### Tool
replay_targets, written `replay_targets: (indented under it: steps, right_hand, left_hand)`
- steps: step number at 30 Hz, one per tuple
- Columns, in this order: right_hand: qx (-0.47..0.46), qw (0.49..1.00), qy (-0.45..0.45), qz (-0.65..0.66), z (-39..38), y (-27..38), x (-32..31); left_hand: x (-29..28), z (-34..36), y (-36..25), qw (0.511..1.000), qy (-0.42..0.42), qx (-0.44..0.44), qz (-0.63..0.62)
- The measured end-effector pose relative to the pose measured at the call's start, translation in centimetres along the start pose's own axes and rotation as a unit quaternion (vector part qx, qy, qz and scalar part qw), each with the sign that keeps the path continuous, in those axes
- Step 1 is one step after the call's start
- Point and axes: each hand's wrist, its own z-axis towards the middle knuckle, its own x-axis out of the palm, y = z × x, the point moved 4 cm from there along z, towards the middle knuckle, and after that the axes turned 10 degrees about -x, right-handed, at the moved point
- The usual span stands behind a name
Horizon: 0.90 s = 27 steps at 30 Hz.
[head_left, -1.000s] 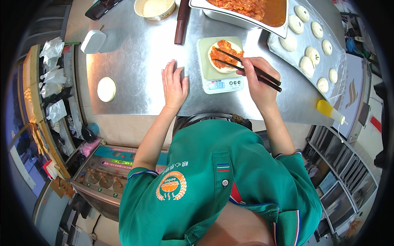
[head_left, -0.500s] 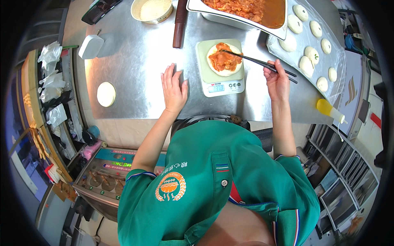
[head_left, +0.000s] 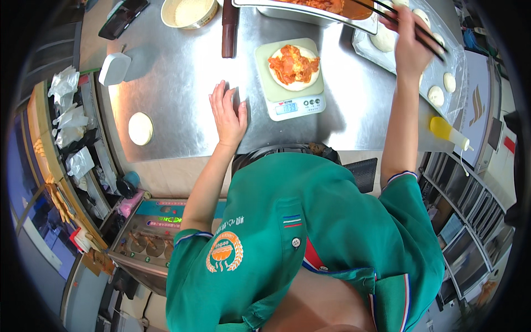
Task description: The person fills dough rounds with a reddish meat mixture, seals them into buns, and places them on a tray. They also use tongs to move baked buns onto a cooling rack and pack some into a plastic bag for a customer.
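Observation:
My left hand [head_left: 227, 117] lies flat on the steel table with its fingers stretched out, holding nothing. At the upper right, my right hand [head_left: 410, 44] grips a pair of black chopsticks [head_left: 428, 40], whose tips reach over the white-rimmed metal tub [head_left: 310, 15] of red-orange meat filling [head_left: 326, 5]. Between the hands stands a pale kitchen scale [head_left: 266, 93] with a lit display. A round of dough [head_left: 301, 86] lies on it, topped with a heap of the same filling [head_left: 293, 65]. Left of my left hand, a second dough round [head_left: 140, 129] lies bare on the table.
A lined tray [head_left: 409, 83] of filled dough balls sits at the right, with a yellow squeeze bottle [head_left: 442, 129] by the table edge. A brown rolling pin [head_left: 228, 33], a bowl of pale grains [head_left: 189, 13], a white box-shaped item [head_left: 115, 69] and a phone [head_left: 124, 19] occupy the far left.
My right hand has carried the chopsticks away from the filling on the scale, up and right to the tub. My left hand stays on the table. The view has shifted slightly.

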Motion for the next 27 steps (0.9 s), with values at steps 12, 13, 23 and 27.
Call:
replay_targets:
  steps: [12, 13, 23, 27]
  right_hand:
    - [0.192, 0.960, 0.071, 0.191, -12.9, 0.6, -1.3]
    - [0.195, 0.956, 0.081, 0.205, -13.6, 0.8, -0.5]
    - [0.133, 0.968, 0.171, 0.123, -12.7, 3.4, 4.9]
    - [0.153, 0.956, 0.201, 0.147, -12.5, 2.0, 5.0]
  left_hand:
    - [0.1, 0.1, -0.2, 1.000, 0.007, -0.004, 0.005]
    - [0.1, 0.1, -0.2, 1.000, 0.010, -0.005, 0.014]
    - [0.0, -0.1, 0.0, 1.000, 0.006, -0.010, 0.010]
    - [0.0, 0.0, 0.0, 1.000, 0.001, -0.011, 0.005]
